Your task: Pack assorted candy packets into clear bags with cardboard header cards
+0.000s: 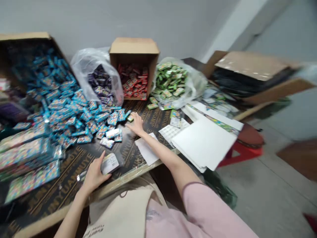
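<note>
My left hand, at the near edge of the table, grips a small packet with a white printed label between thumb and fingers. Further forward, my right hand reaches out with its fingertips closed on a small green packet. Just left of it spreads a heap of small blue packets, and a few lie between the two hands. Under my right forearm rests a white sheet. The print on the held packets is too blurred to read.
Behind stand a box of red packets, a bag of purple packets, a bag of green packets and a tipped carton spilling blue ones. Stacked colourful display boxes are at left; white cards overhang the edge at right, near a red stool.
</note>
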`<state>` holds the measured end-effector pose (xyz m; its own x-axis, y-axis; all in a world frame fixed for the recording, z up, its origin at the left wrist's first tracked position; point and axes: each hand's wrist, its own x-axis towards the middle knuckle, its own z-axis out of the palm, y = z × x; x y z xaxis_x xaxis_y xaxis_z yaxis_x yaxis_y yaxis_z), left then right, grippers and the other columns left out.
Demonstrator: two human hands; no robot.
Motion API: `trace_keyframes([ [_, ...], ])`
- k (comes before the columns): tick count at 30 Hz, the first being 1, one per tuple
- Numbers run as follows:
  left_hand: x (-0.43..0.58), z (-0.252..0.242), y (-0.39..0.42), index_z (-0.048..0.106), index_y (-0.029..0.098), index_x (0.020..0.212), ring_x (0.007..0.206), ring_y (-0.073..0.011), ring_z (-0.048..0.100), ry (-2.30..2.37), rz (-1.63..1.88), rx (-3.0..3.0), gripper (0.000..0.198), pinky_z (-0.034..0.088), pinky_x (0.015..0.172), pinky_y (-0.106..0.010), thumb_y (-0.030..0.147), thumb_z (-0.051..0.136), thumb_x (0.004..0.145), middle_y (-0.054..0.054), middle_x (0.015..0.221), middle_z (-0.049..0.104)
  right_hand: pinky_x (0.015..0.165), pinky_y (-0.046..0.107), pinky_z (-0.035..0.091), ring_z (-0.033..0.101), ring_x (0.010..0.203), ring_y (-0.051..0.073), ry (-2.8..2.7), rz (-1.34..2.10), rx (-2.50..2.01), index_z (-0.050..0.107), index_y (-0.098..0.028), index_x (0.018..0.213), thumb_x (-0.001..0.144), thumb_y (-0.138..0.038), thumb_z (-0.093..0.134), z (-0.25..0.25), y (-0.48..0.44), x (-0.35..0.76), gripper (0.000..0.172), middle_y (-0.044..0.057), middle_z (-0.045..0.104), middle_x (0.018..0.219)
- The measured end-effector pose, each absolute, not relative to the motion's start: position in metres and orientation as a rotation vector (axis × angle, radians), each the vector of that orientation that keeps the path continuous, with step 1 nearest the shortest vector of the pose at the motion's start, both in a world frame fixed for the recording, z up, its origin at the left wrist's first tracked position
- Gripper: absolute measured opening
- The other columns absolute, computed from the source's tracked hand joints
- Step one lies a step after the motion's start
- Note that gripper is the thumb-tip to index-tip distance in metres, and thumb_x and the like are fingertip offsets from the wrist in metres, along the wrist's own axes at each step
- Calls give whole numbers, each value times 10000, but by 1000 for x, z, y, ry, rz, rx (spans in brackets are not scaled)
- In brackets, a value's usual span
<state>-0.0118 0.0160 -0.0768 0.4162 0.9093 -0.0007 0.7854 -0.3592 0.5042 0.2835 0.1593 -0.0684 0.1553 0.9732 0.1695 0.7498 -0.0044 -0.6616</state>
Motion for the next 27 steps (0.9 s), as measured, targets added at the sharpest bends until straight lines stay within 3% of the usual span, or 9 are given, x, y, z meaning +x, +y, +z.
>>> trace_keyframes([
  [2,-11,-91,17,323,207,1454,1112,-320,530,1476,373,2321,830,424,956,-480,359,651,707,-121,1200,570,1060,549,217,232,1387,383,-1647,516,-1919,293,-162,1466,691,-482,754,-68,190,305,957,234,225,1537],
  [8,-14,-100,21,456,163,1377,1076,-333,544,1447,420,2305,788,431,953,-505,427,669,666,-134,1178,606,1052,481,245,399,1241,313,-1734,562,-1871,513,-143,1278,671,-299,757,-68,190,317,672,169,512,1307],
  [11,-8,-77,20,580,182,1257,1079,-343,563,1459,607,2061,721,416,988,-514,464,725,609,-121,1139,638,1007,484,314,454,1186,312,-1668,575,-1885,462,-153,1318,633,-270,775,-58,155,303,762,160,535,1267],
  [14,12,-47,19,648,204,1138,1139,-320,571,1444,913,1476,570,411,1033,-461,513,708,663,-92,1141,665,1029,399,345,499,1192,238,-1650,697,-1532,341,-220,1406,651,-357,798,-39,103,276,894,102,521,1324],
  [18,46,-22,17,706,189,961,1014,-300,647,1152,844,734,448,513,919,-430,552,668,703,-81,945,726,1101,390,287,455,1287,234,-1696,985,-978,181,-298,1490,589,-460,840,-20,30,231,1128,76,474,1407],
  [21,58,-18,16,713,201,889,864,-255,685,1074,791,517,299,564,802,-376,395,737,664,-53,827,728,1091,367,312,458,1287,227,-1741,1035,-901,167,-300,1498,554,-465,857,-15,3,219,1182,92,435,1447],
  [24,58,-15,14,701,164,856,689,-198,674,1130,881,539,329,554,646,-288,263,811,562,-26,733,702,1129,379,250,373,1356,244,-1838,871,-893,275,-259,1467,531,-460,864,-11,1,228,1125,117,392,1476],
  [27,56,-11,6,692,134,841,592,-145,632,1139,918,663,403,499,567,-234,285,857,506,-15,711,686,1119,390,246,407,1324,248,-2008,754,-821,440,-208,1375,603,-434,819,-8,5,240,889,126,478,1392],
])
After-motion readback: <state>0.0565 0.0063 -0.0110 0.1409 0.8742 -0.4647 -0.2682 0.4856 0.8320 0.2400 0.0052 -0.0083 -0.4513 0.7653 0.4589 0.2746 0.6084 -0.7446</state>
